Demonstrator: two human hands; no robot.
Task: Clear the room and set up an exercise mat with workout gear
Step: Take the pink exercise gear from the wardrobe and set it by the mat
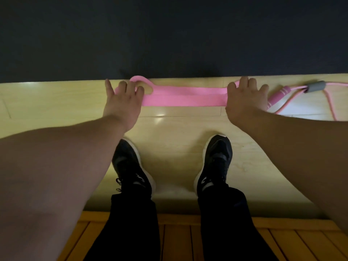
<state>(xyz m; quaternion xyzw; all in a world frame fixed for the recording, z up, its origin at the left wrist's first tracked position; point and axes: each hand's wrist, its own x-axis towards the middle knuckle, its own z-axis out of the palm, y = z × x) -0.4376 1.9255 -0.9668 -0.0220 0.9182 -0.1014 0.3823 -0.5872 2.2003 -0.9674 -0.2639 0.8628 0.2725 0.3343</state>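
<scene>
The band [182, 97] lies on the floor [169, 129] along the near edge of the mat [169, 34]. My left hand [123, 99] curls round its looped end; my right hand [244, 98] presses flat on the other. If I stretch it, it could slip, snap back, or snag the rope [276, 96].

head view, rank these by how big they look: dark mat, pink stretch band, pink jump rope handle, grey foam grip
1. Dark exercise mat, spanning the frame.
2. Flat pink stretch band.
3. Pink ribbed jump rope handle and grey foam grip: alike in size, handle partly hidden, so unranked.
</scene>
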